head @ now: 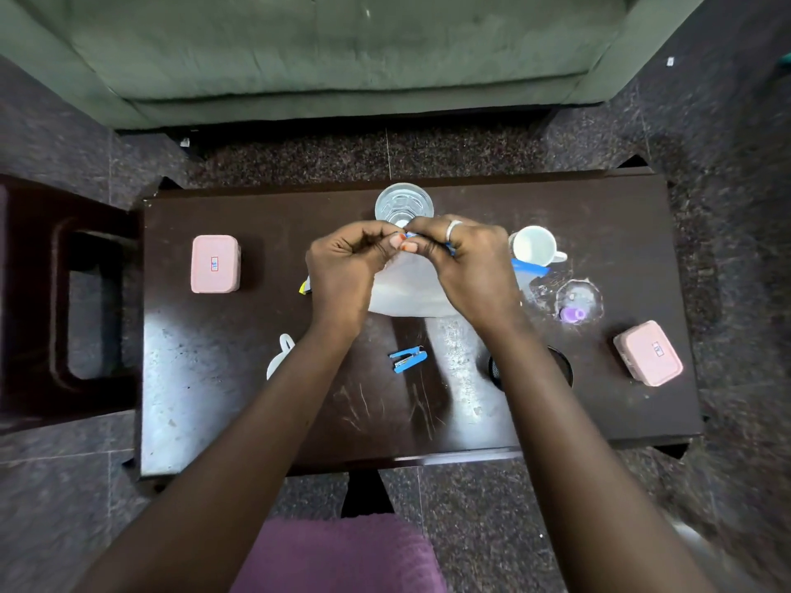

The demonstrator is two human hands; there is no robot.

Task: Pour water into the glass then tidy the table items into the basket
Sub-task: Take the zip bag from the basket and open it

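Note:
A clear glass with water in it stands at the far middle of the dark table. Just in front of it, my left hand and my right hand both pinch the blue-edged top of a translucent plastic bag that lies on the table. A white mug stands right of my right hand. A blue stapler lies near the table's middle. A black mesh cup is partly hidden under my right forearm.
Pink lidded boxes sit at the left and the right. A clear bottle with a purple cap lies at the right. A white object shows beside my left forearm. A green sofa is beyond the table, a dark stool to the left.

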